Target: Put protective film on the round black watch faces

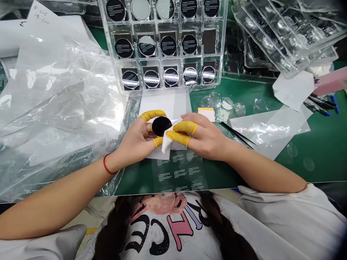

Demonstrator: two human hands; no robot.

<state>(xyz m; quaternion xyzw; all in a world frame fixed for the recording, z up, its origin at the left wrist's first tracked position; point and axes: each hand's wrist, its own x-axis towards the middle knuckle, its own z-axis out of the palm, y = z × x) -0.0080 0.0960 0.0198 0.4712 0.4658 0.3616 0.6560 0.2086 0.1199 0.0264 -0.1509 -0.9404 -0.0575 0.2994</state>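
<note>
Held a round black disc (160, 126) by its rim in the half-closed, yellow-capped left hand (139, 139); with the right hand (203, 139), pinched a folded white cloth (166, 143) at the disc's edge, above a green table (320, 148), in front of a clear tray (221, 43) of round printed pieces (168, 45).

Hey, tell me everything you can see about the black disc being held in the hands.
The black disc is round, dark and smooth-looking, perhaps glass or glossy plastic; I can't make out any print on its face. Its dark face is turned toward the camera. The left hand, wearing yellow finger covers, holds it by the edge above the green table. A white cloth, pinched in the right hand, overlaps its lower right edge.
</note>
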